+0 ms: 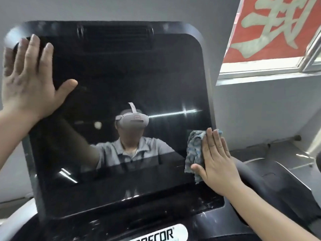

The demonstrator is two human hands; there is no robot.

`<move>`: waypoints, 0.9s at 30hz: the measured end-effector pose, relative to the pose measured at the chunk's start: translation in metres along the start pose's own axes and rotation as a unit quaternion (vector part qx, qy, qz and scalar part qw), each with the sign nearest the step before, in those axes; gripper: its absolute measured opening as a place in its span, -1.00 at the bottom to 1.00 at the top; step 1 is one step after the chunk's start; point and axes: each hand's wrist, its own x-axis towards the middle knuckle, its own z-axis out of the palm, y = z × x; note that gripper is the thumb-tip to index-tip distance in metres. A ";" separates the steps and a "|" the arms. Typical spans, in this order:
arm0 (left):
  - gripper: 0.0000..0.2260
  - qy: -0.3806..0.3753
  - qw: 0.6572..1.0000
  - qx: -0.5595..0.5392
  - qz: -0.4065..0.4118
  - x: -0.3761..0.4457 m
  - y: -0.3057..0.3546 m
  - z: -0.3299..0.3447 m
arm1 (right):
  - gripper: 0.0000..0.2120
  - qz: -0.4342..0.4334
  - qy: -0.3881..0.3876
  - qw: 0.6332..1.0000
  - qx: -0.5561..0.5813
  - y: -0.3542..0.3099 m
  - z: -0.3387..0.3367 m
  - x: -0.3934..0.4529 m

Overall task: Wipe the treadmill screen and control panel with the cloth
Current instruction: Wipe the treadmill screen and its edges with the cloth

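Observation:
The big black treadmill screen [121, 80] fills the middle of the head view, glossy and reflecting a person wearing a headset. My left hand [29, 79] lies flat with spread fingers on the screen's upper left corner. My right hand [217, 162] presses a crumpled blue-grey cloth [194, 152] against the screen's lower right edge, fingers straight and pointing up, thumb on the cloth's lower part. The cloth shows to the left of my palm; the rest is hidden under it. Below the screen, a strip of the control panel [156, 221] carries a white logo plate [159, 235].
A dark grey handlebar and console arm [271, 185] run off to the lower right behind my right forearm. A window [278, 66] with a red banner [271, 26] is at the upper right. Grey wall surrounds the screen.

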 end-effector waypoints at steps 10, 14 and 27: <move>-0.21 -0.004 1.000 0.030 -0.008 -0.015 0.030 -0.025 | -0.05 0.019 -0.022 1.000 0.012 -0.019 0.022 -0.056; -0.22 -0.024 0.999 0.047 -0.003 -0.039 0.039 -0.034 | -0.02 0.002 -0.029 0.999 0.027 -0.046 0.020 -0.049; -0.22 -0.050 0.996 0.077 -0.004 -0.080 0.030 -0.037 | 0.00 -0.052 -0.016 0.996 0.077 -0.190 0.010 -0.026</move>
